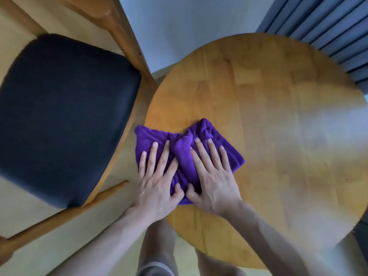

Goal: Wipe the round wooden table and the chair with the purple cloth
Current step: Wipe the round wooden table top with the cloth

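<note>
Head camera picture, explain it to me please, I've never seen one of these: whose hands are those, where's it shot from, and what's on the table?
The camera sits on a person's head, looking forward and down, so you see their own arms. There is no machine here. The left hand and right hand both press flat, fingers straight, on a bunched purple cloth lying near the left edge of the round wooden table. Neither hand grips it. Beside the table, to the left, stands a wooden chair with a dark seat.

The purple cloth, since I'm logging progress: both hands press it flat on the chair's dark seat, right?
Not the seat. The head view shows the left hand and right hand pressing the purple cloth flat on the round wooden table; the chair stands beside it.
</note>
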A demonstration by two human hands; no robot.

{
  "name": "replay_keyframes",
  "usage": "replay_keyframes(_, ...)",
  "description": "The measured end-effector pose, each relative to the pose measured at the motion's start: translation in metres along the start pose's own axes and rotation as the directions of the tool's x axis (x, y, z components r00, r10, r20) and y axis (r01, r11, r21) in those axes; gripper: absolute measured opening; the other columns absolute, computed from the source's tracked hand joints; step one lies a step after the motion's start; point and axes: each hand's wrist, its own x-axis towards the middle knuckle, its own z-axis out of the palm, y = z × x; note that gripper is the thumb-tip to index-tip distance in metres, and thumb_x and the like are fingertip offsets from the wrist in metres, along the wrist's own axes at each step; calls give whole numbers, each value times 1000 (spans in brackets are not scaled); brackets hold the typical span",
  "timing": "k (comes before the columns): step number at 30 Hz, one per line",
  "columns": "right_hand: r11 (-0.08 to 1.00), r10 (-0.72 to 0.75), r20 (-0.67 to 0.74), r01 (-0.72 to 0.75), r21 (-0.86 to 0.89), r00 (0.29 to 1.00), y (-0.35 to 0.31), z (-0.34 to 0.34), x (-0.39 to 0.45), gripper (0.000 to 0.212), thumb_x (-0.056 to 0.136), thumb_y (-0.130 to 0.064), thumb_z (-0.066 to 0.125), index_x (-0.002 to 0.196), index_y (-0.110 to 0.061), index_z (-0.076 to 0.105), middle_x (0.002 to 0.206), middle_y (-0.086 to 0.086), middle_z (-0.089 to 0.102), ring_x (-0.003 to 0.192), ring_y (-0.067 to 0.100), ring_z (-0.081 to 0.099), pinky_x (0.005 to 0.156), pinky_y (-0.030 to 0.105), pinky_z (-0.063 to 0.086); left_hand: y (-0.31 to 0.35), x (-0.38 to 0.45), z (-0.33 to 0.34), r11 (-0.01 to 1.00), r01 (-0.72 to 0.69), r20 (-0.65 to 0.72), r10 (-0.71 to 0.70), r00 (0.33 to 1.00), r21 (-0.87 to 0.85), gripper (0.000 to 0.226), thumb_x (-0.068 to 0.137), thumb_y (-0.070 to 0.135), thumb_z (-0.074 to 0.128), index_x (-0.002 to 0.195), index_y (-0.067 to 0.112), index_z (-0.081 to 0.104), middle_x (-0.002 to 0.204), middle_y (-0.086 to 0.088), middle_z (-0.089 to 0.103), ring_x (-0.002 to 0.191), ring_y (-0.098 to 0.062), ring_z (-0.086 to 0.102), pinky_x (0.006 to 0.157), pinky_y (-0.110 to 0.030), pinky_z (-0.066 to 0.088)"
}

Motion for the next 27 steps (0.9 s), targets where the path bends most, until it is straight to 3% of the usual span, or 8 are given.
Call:
replay_keyframes(7,995,-51,1,51,85,999,72,-51,122,84,80,-53,48,157,-22,35,170,-6,17,159,22,4,128,44,2,-4,118,-16,996,79,-68,-76,995,46,68,94,47,42,155,16,40,173,-17,9,160,-40,2,127,-62,9)
replay_keyframes(12,993,52,-31,-48,107,998,140,-90,175,83,82,-56,46,157,-23,35,169,-6,21,158,22,7,128,39,0,22,223,-33,998,31,-71,-26,997,57,69,97,52,33,157,18,36,173,-19,9,159,-44,5,126,-65,9)
replay_keyframes(17,958,226,-57,-212,192,972,207,-122,171,82,83,-56,47,158,-24,35,169,-5,22,158,20,9,128,41,4,79,293,-41,997,-31,-41,33,999,70,72,98,53,24,162,20,26,172,-21,4,158,-48,1,125,-67,5)
replay_keyframes(21,885,422,-106,-384,262,901,247,-131,125,79,85,-51,52,158,-25,35,169,-4,23,157,20,11,128,41,6,138,317,-36,988,-140,-2,140,990,70,73,98,54,19,165,24,17,173,-21,-1,158,-48,-4,125,-67,1)
replay_keyframes(27,730,668,-192,-582,358,719,271,-119,9,73,89,-42,59,157,-25,38,167,-3,27,157,23,15,127,39,13,228,300,-12,915,-395,82,389,918,78,71,99,56,22,166,35,11,173,-17,-6,158,-45,-6,125,-66,0)
